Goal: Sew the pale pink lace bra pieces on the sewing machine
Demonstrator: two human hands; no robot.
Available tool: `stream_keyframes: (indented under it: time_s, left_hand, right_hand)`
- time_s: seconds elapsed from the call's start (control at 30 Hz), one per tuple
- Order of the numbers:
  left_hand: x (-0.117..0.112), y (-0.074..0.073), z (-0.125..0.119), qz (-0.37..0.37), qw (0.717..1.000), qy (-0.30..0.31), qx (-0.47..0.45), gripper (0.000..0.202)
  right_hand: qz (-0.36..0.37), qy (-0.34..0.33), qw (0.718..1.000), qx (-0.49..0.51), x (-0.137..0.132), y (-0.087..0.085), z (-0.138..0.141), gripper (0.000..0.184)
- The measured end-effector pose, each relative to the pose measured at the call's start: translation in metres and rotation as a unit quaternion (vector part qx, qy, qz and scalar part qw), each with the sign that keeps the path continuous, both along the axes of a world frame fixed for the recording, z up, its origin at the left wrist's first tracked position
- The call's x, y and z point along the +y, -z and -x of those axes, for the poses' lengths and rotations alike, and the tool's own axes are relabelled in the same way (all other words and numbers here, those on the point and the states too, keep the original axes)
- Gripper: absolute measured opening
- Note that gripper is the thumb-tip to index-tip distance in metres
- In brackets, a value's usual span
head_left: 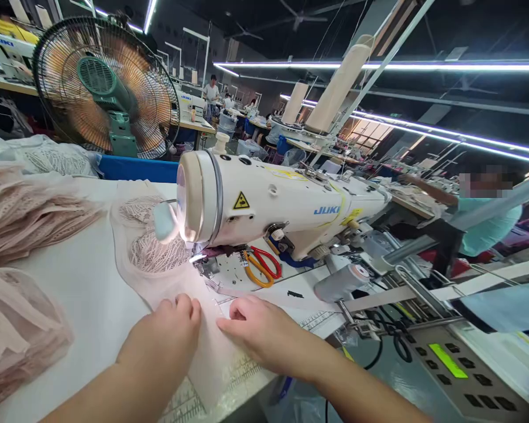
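Note:
A pale pink garment piece with lace panels point(158, 252) lies under the needle end of a white JUKI sewing machine point(264, 200). My left hand point(170, 332) presses on its plain part, fingers curled and closed on the fabric. To its right, my right hand point(264, 332) has thumb and forefinger close together at the fabric's edge, other fingers folded. A pale narrow band point(308, 301) runs from the right toward the presser foot point(207, 264). Orange-handled and red-handled snips point(262, 267) rest on the machine bed beyond my right hand.
Pink lace pieces point(26, 211) are heaped at the left. A large fan point(106, 88) stands behind the table. A grey thread cone point(341, 282) lies on the right, above a control panel point(454, 364). A co-worker in a light green top point(489, 217) sits at far right.

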State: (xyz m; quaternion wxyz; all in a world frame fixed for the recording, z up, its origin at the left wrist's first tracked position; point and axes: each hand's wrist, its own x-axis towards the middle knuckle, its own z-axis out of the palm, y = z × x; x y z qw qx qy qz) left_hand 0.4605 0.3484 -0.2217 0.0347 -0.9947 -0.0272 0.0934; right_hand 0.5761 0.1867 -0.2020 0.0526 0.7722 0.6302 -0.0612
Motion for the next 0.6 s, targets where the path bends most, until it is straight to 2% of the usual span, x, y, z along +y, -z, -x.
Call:
stream_keyframes:
  time_s: [0.37,0.6]
  left_hand:
    - [0.033,-0.006,-0.015,0.035,0.999,-0.013,0.035,0.031]
    - [0.049,0.002,-0.022,0.005,1.000,-0.001,-0.025,0.033]
  right_hand:
    - [-0.014,-0.011,1.000,0.015,-0.003,0.007,-0.004,0.035]
    - [-0.010,-0.007,1.000,0.023,0.002,0.007,-0.006,0.039]
